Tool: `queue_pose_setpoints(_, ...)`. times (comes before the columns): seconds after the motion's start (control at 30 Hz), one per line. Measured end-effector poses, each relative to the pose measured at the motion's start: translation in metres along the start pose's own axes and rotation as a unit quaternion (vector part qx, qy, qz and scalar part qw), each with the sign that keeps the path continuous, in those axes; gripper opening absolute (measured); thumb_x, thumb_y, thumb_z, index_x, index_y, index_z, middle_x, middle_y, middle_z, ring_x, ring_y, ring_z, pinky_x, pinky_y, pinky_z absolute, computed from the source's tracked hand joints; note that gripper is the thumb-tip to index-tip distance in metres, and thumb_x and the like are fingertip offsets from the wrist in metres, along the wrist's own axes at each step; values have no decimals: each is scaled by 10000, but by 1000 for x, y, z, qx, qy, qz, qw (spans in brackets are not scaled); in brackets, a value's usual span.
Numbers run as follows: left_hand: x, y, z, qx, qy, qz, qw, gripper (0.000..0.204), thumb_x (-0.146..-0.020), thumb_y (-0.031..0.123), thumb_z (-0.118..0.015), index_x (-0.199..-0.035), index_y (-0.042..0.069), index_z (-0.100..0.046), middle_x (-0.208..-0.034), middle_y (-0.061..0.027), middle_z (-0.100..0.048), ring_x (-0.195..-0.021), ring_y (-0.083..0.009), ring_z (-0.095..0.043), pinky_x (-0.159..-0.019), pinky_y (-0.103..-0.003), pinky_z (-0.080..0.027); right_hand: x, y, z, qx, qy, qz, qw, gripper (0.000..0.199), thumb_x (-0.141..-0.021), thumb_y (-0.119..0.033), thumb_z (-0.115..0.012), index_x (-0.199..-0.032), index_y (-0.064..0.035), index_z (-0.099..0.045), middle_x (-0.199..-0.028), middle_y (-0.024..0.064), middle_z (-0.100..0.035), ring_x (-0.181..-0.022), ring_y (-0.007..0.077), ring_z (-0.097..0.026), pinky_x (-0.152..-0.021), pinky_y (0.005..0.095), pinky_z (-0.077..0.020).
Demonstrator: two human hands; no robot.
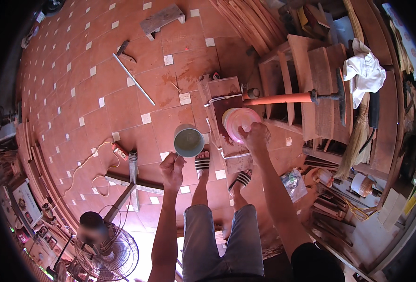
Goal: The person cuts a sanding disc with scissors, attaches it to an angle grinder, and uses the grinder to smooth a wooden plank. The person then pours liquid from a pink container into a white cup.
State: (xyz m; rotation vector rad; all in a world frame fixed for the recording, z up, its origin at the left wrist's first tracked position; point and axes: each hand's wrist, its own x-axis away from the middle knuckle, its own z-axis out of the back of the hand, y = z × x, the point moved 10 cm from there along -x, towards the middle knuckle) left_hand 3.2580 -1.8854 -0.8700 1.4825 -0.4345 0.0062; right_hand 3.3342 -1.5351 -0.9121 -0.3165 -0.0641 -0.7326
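Note:
My left hand (pixel 171 173) is closed around the handle of a grey-green mug (pixel 188 141), its open mouth and pale inside turned toward me. My right hand (pixel 256 136) grips the near right side of a round pink tub (pixel 238 117), with fingers reaching over its rim. What the tub holds, I cannot make out. The tub is over a low reddish wooden bench (pixel 238 163), which has white cord around it. Just beyond the tub, a long-handled tool (pixel 283 98) with an orange shaft and dark metal head lies across toward the right.
Wooden shelving (pixel 313 89) with a white cloth (pixel 365 70) and a straw broom (pixel 356 141) stands at right. A floor fan (pixel 106 249) is lower left, near a power strip (pixel 120 151) with its cord. On the tiles lie a metal ruler (pixel 135 79) and a small stool (pixel 163 19).

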Motion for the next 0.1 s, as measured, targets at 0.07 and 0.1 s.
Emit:
queue_pose_setpoints(0.07,4,5,5,13,11,-11,1000,327,-1015,193,-648,-752,9,-586,-697,-3,-566,-652,-60,-464,-591,-255,-391,2,-2,3,36,-34,-70,996,476,-732,-469,-850,-702,-22,-688,-599,174,-622,-631,369,-681,-708,456,-584)
queue_pose_setpoints(0.1,7,7,8,19,13,-16,1000,326,-1014,200,-657,-758,9,-594,-699,-4,-571,-650,-62,-468,-590,-256,-391,3,-4,5,37,-34,-69,996,476,-732,-469,-850,-702,-22,-688,-599,174,-622,-631,369,-681,-708,456,-584)
